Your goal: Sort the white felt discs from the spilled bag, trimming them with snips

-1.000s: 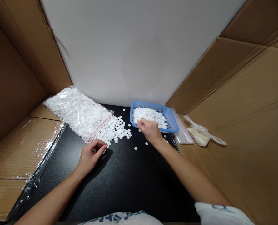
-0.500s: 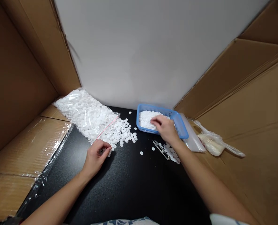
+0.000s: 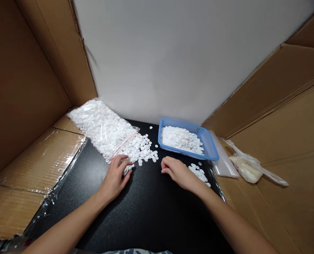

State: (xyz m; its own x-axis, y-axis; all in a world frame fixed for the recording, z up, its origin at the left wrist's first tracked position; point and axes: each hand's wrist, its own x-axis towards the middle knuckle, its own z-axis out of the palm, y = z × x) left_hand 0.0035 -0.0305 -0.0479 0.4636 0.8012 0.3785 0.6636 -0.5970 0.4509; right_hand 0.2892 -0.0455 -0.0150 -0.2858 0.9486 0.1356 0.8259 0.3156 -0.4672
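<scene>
A clear bag (image 3: 101, 123) full of small white discs lies at the left, its mouth with a red line facing right. Loose white discs (image 3: 142, 148) spill from it onto the black table. My left hand (image 3: 117, 174) rests at the near edge of this pile, fingers apart and curved around a few discs. A blue basket (image 3: 212, 144) holds many of the same discs. Just in front of it, my right hand (image 3: 174, 169) is closed over the table, its fingertips curled; whatever they may hold is hidden. More discs (image 3: 199, 173) lie beside my right wrist.
Flat clear plastic bags (image 3: 224, 158) lie right of the basket. Beyond them is a knotted plastic bag (image 3: 248, 167) with something pale inside. Cardboard walls (image 3: 286, 116) stand at both sides, and a white panel (image 3: 173, 60) rises behind.
My right hand has left the basket and come down toward me, onto the space in front of it. My left hand has opened from a pinch. The view has shifted slightly.
</scene>
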